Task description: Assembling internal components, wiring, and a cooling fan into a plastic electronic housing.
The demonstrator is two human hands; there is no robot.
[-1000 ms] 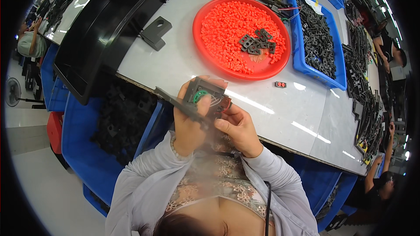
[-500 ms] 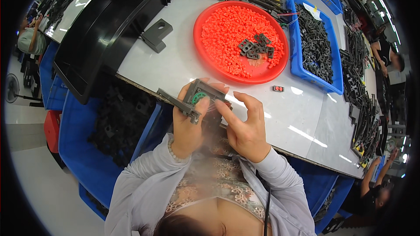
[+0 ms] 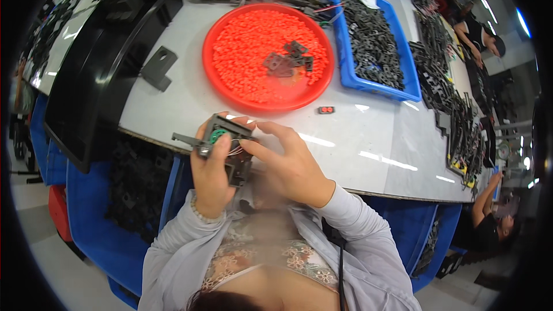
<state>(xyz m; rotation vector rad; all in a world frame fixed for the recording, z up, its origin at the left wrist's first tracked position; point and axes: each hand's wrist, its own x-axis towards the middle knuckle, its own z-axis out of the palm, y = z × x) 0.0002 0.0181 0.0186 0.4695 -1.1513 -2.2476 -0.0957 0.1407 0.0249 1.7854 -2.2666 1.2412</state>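
My left hand [image 3: 212,179] grips a dark plastic housing [image 3: 233,126] above the near table edge, its thumb lying by a green round part [image 3: 217,135] inside. A narrow arm of the housing sticks out to the left. Thin pale wires [image 3: 236,150] run from the green part toward my right hand [image 3: 295,164]. Thumb and forefinger of that hand are brought together at the housing's right side, on the wires; their exact hold is partly hidden. Beyond the hands lies a small black block with two red inserts [image 3: 326,110].
A round red tray [image 3: 208,60] holds small red pieces [image 3: 247,40] and several black blocks [image 3: 296,49]. To its right stands a blue bin [image 3: 412,83] of dark parts. A black panel [image 3: 86,98] and an angled dark bracket [image 3: 157,70] lie left. Blue tubs [image 3: 92,219] sit below the table.
The view has shifted, so the table things appear farther left. My right thumb and forefinger have drawn closer together at the wires. The housing stays in my left hand.
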